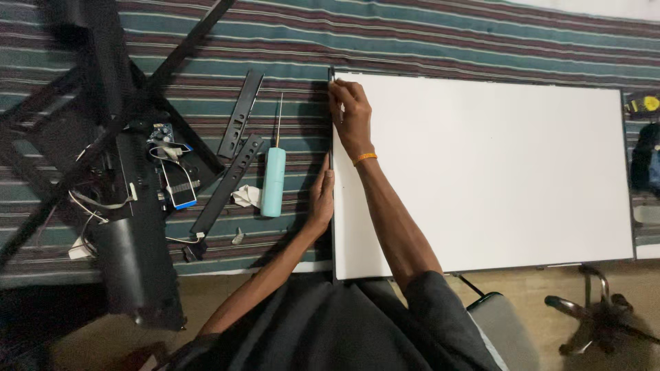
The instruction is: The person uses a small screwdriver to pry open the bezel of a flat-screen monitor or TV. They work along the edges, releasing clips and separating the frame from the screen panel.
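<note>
Across the striped cloth (426, 41), both hands grip the white panel's (481, 172) left short edge.

Large white rectangular panel (495, 172) lay flat on striped cloth, long side running left to right, thin dark frame along its edges. Surface plain, blank, evenly lit. Near edge overhung the cloth toward the floor. Left edge gripped at upper corner and at mid-height; dark strip stood along that edge.

Surroundings: striped cloth over work surface, dim room light

Cloth (440, 41) banded teal, maroon, white; tan floor (536, 285) below its near edge; grey padded seat (496, 323) and metal chair base (599, 317) at lower right
</note>
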`<state>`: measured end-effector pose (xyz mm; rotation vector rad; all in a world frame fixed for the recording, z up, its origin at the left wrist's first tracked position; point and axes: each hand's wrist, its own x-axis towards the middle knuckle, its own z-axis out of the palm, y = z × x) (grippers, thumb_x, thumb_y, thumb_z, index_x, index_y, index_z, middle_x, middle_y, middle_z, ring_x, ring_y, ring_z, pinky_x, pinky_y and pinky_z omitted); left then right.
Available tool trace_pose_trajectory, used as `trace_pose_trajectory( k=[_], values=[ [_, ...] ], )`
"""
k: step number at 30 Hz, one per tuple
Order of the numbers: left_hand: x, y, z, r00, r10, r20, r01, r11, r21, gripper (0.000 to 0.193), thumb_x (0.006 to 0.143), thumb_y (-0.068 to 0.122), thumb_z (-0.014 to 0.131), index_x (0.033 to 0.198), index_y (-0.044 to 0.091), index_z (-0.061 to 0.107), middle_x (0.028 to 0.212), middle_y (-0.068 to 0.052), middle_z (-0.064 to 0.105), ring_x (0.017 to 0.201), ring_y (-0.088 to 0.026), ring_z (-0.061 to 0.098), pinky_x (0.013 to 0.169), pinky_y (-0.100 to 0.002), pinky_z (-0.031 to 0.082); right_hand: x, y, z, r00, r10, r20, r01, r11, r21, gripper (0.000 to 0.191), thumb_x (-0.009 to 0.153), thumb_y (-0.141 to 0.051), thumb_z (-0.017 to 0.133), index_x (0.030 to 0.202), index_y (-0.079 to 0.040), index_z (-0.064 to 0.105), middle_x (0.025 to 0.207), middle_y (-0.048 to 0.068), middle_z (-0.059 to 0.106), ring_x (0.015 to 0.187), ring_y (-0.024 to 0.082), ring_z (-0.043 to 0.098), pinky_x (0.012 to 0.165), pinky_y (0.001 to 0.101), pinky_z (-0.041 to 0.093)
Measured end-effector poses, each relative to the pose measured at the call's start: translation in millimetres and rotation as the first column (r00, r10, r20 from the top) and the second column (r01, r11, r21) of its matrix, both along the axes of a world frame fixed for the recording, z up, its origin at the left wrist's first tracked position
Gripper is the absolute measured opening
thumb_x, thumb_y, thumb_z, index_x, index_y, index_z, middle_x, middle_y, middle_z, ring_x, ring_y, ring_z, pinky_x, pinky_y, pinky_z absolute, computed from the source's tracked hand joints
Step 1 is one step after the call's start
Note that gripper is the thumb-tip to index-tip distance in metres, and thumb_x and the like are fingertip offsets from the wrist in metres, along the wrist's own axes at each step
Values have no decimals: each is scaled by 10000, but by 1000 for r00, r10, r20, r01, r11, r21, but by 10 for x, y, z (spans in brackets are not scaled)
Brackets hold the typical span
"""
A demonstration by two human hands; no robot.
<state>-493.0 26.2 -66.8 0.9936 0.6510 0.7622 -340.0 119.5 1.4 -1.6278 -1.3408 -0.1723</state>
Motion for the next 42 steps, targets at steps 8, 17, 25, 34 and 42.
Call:
trace_pose_trajectory(
  k=[8,17,25,34,42],
  values=[
    [-44,389,365,948,267,-172,-239,957,167,475,1072,378,538,1392,28,564,1159,-97,673,1025,-171,639,897,-321,547,-220,-605,495,993,-35,-112,39,998,41,232,965,3,753,1187,-51,717,1193,86,682,989,134,719,813,265,594],
    [-192,955,1021,958,-267,103,257,961,98,338,1053,327,609,1135,7,678,885,-44,692,798,-112,685,728,-268,584,-759,-1506,835,989,76,-129,-84,995,-55,238,911,15,791,1131,-58,741,1207,79,690,852,88,703,705,215,601],
    [-476,586,704,949,-294,117,313,925,-217,307,1049,288,613,896,30,679,646,-16,626,539,-99,629,484,-253,519,-1025,-1867,757,964,143,-222,-187,964,-190,169,906,31,778,1053,-39,735,1225,103,707,993,164,759,802,263,640],
    [-710,489,666,826,84,-558,180,898,402,476,1054,277,642,671,8,556,538,-30,516,444,-124,506,424,-306,370,-1243,-2281,737,960,7,-280,-82,962,-260,152,897,38,777,1029,-33,752,1167,102,733,902,123,763,728,255,634],
    [-767,468,744,586,250,-771,672,381,635,245,893,160,683,1075,5,736,1027,-184,712,826,-287,709,632,-409,570,-1012,-2599,739,948,-136,-288,59,964,-261,189,950,17,741,1133,-29,736,1204,112,706,1071,193,736,843,291,617]
  ],
)
